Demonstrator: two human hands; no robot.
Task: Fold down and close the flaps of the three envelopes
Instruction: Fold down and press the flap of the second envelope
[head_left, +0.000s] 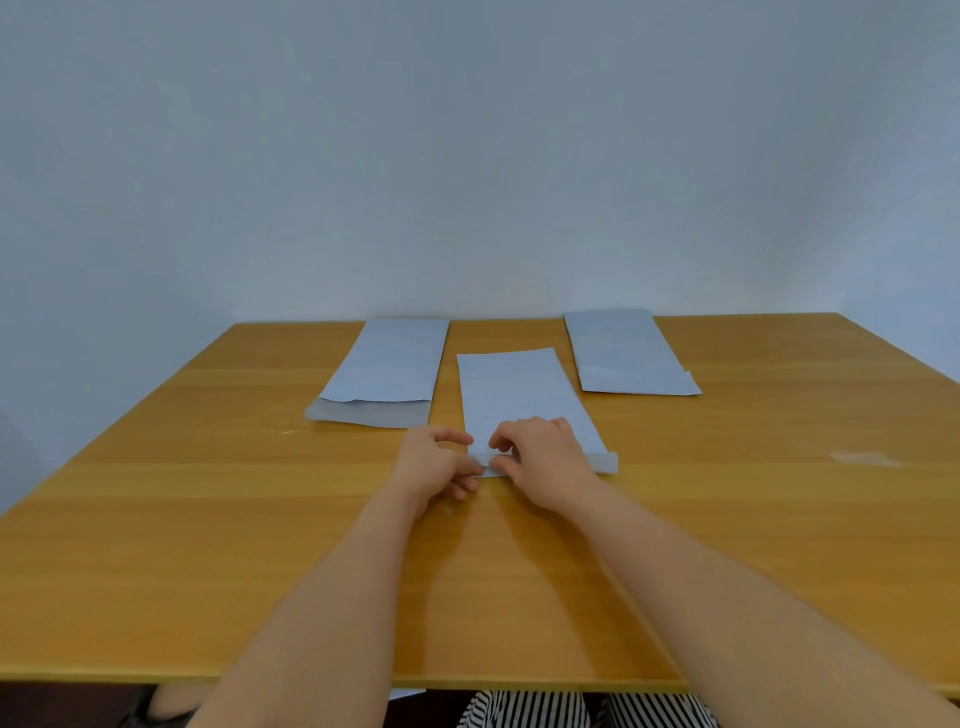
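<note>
The middle envelope (519, 395) lies flat on the table (208, 519), long side running away from the person, and both hands are on its near end. Its flap (605, 462) runs along that near edge as a narrow raised strip, partly turned up and not yet pressed flat; its right end sticks out past the right hand.

The left hand (434, 462) has its grip pinched on the near left corner of the flap, thumb and fingertips closed on the paper's edge. The right hand (540, 457) sits just beside it, fingers curled down onto the flap and the envelope's face, the grip closed on the strip near its left part. The two hands nearly touch.

Beyond the left hand and a little to its left lies the left envelope (389, 369), its flap open and spread flat toward the person. Beyond the right hand and well off to its right lies the right envelope (623, 353), its near end a plain straight edge; whether its flap is folded I cannot tell.

Below the table's near edge a striped garment (524, 709) shows.
</note>
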